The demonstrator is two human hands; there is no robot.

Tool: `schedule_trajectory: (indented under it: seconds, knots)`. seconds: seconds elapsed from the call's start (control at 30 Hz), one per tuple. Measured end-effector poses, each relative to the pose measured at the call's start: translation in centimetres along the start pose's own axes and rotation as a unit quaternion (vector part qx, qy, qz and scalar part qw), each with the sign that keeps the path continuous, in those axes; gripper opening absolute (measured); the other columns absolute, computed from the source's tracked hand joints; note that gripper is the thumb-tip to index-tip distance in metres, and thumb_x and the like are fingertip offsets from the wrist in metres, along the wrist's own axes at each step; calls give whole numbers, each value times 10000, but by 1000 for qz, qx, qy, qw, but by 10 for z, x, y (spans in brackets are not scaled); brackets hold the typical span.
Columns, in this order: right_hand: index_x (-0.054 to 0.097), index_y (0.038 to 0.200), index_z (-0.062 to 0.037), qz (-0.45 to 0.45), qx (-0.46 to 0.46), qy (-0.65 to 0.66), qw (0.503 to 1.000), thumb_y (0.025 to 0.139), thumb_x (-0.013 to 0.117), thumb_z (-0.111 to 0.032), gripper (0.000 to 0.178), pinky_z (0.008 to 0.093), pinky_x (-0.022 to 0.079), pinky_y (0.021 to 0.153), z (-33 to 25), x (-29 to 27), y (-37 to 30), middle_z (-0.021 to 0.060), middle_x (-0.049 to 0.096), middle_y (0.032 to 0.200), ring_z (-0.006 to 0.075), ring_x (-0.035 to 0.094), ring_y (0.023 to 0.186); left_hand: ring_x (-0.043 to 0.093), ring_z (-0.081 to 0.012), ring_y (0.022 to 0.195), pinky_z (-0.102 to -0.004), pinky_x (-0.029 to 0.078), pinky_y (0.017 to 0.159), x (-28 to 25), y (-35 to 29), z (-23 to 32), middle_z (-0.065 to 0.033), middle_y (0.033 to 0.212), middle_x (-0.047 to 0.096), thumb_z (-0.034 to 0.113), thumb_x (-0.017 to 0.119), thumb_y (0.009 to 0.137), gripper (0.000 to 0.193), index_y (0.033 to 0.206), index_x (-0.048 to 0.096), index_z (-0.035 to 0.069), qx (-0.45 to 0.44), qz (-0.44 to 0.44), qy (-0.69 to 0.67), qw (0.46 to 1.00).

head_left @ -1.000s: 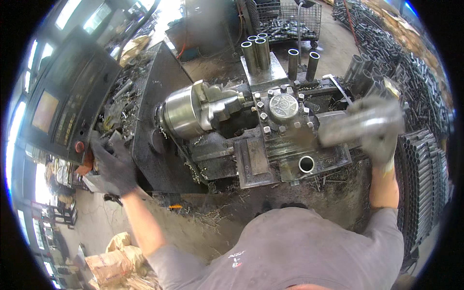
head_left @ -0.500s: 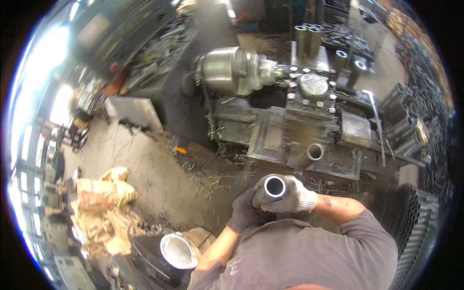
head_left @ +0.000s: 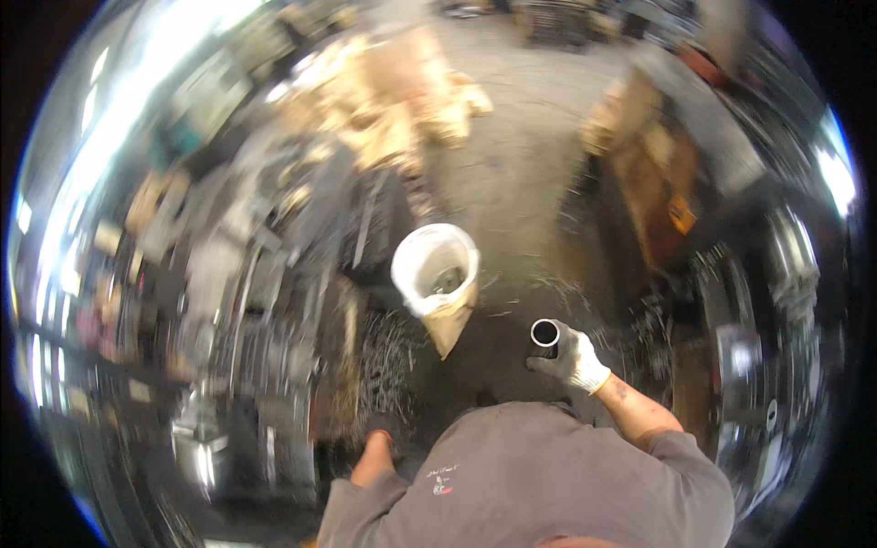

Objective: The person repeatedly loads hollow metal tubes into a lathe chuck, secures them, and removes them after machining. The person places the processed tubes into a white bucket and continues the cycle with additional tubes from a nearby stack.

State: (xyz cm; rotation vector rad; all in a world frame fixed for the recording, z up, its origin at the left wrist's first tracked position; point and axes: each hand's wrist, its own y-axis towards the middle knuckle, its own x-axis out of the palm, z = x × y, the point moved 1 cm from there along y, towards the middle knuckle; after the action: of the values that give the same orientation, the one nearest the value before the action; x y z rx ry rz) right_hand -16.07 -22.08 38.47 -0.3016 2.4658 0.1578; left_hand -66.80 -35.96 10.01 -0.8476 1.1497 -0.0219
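Observation:
My right hand (head_left: 572, 359), in a whitish work glove, is wrapped round a short metal tube (head_left: 545, 334). The tube's open, bright-rimmed end faces up in front of my body. Low on the left side is my left hand (head_left: 385, 424), in a dark glove, away from the tube. Its fingers are blurred and hidden, so I cannot see whether it holds anything. Between and beyond my hands stands a white bucket (head_left: 403, 262) with something greyish in its bottom. Brown wrapping (head_left: 449, 327) shows on its near side.
Blurred machinery (head_left: 790, 265) lines the right side, with a rusty brown panel (head_left: 653, 173). Crumpled tan sacks or paper (head_left: 393, 100) lie at the far left. Metal shavings (head_left: 388, 365) are heaped at left beside a cluttered bench. Concrete floor (head_left: 534, 137) runs ahead.
My body has turned left, so the lathe has left the middle of the view. My left hand has come off the tube and moved to the lower left; the right one keeps it.

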Motion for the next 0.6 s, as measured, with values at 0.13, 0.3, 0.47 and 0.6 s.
schedule_trajectory:
  seconds: [0.13,0.3,0.47,0.6]
  knots:
    - [689,1231,-75,-181,-106,26,977,767,911,-267,549,447,607,871,-81,84,63,187,754,1079,383,747,1005,505,-440,1455,-486,411,1211,21,-59,-123,-206,1593,536,543,575,997,664,1494,625,105,-90,-79,38,992]
    - [686,1238,-40,-296,-351,-26,888,782,894,-242,540,427,602,881,-179,176,131,180,755,1073,326,754,1002,549,-416,1407,-465,447,1174,91,-147,-145,-197,1601,531,462,484,1072,579,1502,608,93,-336,25,-269,902]
    - [642,1350,-55,-376,-387,44,841,822,874,-280,619,445,603,920,-257,281,194,213,763,1121,367,757,1068,593,-392,1358,-443,484,1136,137,-236,-97,-188,1609,526,380,393,1147,509,1509,590,81,-385,-133,-22,913]
    - [649,1348,-81,-404,-423,-4,811,797,902,-319,652,430,612,891,-295,365,240,200,769,1120,361,761,1059,613,-420,1308,-473,518,1077,123,-291,-75,-284,1522,558,426,439,1149,532,1445,603,17,-666,484,-446,350]
